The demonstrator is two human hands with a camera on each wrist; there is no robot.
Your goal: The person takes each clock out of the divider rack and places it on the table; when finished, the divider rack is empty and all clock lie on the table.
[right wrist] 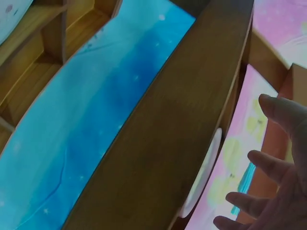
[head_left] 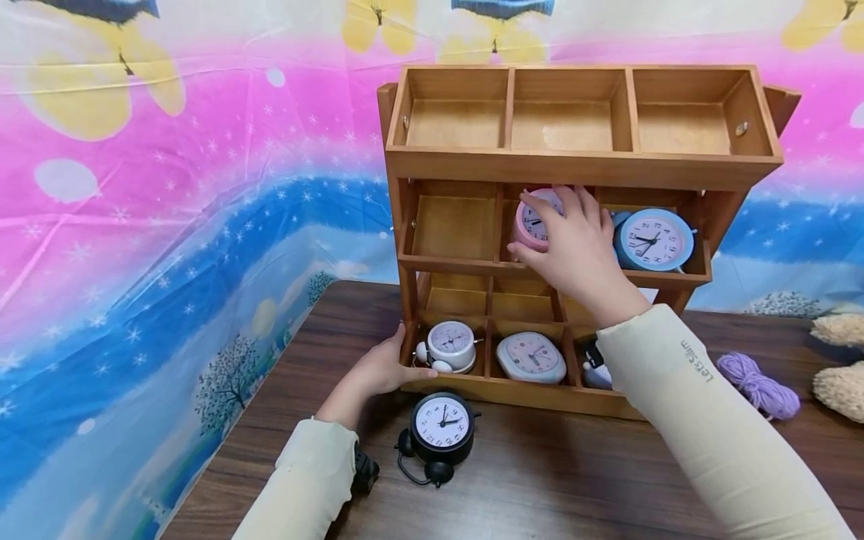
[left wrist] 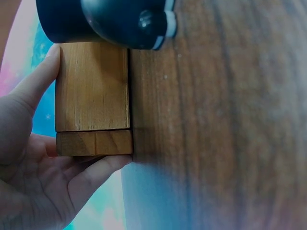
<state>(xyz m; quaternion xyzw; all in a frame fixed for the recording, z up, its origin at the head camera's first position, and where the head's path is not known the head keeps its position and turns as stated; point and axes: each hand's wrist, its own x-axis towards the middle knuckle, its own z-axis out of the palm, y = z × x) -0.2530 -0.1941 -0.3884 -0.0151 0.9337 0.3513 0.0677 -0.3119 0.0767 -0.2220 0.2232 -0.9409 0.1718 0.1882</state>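
Note:
My right hand (head_left: 577,244) is at a pink clock (head_left: 533,225) in the middle compartment of the wooden rack's second tier. Thumb and forefinger lie along its left edge, and the palm covers its right part. In the right wrist view the fingers (right wrist: 271,165) are spread and straight. My left hand (head_left: 381,367) grips the rack's bottom left corner (left wrist: 93,91), thumb on one side and fingers on the other. Beside that hand, a black twin-bell alarm clock (head_left: 442,427) lies face up on the table. A blue clock (head_left: 653,240) occupies the compartment right of the pink one.
Down in the bottom tier are a white twin-bell clock (head_left: 451,345) and a pale rounded clock (head_left: 531,358); the right sleeve partly hides another item there. Purple yarn (head_left: 759,386) and fluffy beige things (head_left: 840,390) lie at the right. A patterned cloth (head_left: 283,150) hangs behind.

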